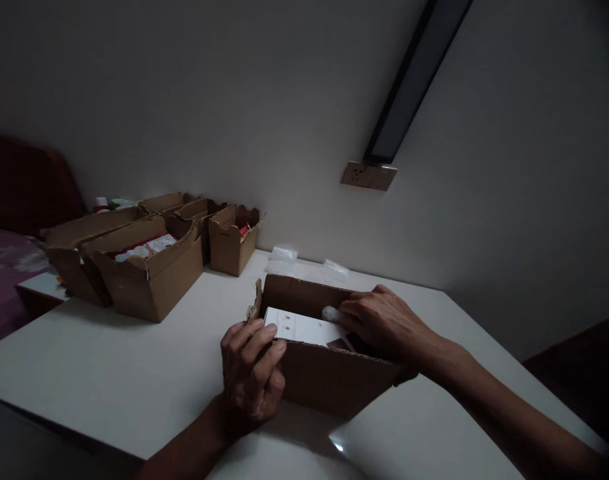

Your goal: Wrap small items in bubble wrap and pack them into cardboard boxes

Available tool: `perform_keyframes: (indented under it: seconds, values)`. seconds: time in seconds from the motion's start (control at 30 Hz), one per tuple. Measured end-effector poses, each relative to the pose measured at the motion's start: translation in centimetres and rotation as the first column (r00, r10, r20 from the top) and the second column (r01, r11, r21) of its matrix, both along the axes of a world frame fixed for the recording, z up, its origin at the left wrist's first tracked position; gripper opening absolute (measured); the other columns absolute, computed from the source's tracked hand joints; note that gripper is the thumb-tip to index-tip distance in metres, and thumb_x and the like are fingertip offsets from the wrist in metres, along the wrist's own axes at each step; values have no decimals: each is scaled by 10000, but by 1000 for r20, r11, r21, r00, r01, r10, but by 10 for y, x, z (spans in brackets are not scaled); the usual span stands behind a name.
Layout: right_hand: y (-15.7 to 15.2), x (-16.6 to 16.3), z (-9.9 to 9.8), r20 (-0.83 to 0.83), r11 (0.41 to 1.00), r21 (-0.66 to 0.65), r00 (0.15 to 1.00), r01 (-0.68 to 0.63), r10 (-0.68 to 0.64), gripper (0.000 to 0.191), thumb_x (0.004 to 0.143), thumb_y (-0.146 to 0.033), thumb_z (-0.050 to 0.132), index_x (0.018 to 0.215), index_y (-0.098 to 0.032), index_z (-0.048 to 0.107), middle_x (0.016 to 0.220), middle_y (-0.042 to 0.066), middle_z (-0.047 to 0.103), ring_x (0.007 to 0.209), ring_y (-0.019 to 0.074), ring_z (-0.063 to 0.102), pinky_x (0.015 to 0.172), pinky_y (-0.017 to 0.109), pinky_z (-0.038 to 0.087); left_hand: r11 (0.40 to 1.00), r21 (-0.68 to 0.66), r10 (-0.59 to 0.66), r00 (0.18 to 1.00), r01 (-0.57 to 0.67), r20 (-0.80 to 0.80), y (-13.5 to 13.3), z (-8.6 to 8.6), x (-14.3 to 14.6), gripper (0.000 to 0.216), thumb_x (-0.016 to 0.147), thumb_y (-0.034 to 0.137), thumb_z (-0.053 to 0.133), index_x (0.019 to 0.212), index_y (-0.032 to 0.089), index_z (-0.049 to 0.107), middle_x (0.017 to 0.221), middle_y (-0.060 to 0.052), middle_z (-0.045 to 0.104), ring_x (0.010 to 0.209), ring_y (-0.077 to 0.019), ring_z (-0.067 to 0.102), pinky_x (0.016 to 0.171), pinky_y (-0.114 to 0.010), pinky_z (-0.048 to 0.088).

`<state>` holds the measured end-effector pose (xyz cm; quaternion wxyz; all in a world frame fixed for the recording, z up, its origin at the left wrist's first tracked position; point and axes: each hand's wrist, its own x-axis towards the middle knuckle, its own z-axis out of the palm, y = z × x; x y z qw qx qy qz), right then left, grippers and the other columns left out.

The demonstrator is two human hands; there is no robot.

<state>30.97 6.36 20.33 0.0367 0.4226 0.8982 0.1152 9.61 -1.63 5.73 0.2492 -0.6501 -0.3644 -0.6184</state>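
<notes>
An open cardboard box (329, 380) stands on the white table in front of me. My left hand (252, 370) is closed on its left near corner, fingers curled over the edge. Inside the box lies a white carton (297, 328) with small printed pictures. Over the right part of the box, my right hand (379, 320) dips in with bent fingers. Beside those fingertips shows a crumpled translucent plastic piece (329, 313). The fingertips are partly hidden in the box, and what they grip I cannot make out.
Several cardboard boxes (179, 283) stand at the table's left, one holding a white and red item (149, 248). Two clear plastic packets (334, 270) lie near the wall. A socket panel (368, 176) and a dark-framed strip (414, 87) are on the wall above the white table (109, 373).
</notes>
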Motion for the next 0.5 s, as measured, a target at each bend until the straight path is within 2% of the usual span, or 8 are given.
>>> perform_keyframes:
  seconds: [0.17,0.3,0.5]
  values:
    - [1,4,-4,-38,999,-43,999,-31,30,321,948,-179,483,634,-185,549,640,13,641,572,124,536,710,309,318,1000,1,12,1000,-12,-13,0,-1,0,486,793,29,524,1242,211,551,1203,-99,625,1216,-285,548,1021,-526,446]
    - [-1,3,-1,-37,999,-49,999,-8,7,297,928,-184,495,637,-190,553,639,16,637,554,123,502,602,282,282,1000,9,10,1000,-10,-22,1,-4,0,507,775,13,514,1250,187,551,1226,-113,608,1252,-302,529,1033,-531,439]
    - [0,-24,4,-118,999,-37,993,-29,25,258,926,-183,487,701,-177,612,675,36,652,563,113,498,558,272,248,1000,8,16,1000,-16,-12,1,-4,1,538,778,24,523,1280,216,537,1272,-105,608,1249,-290,537,1034,-529,446]
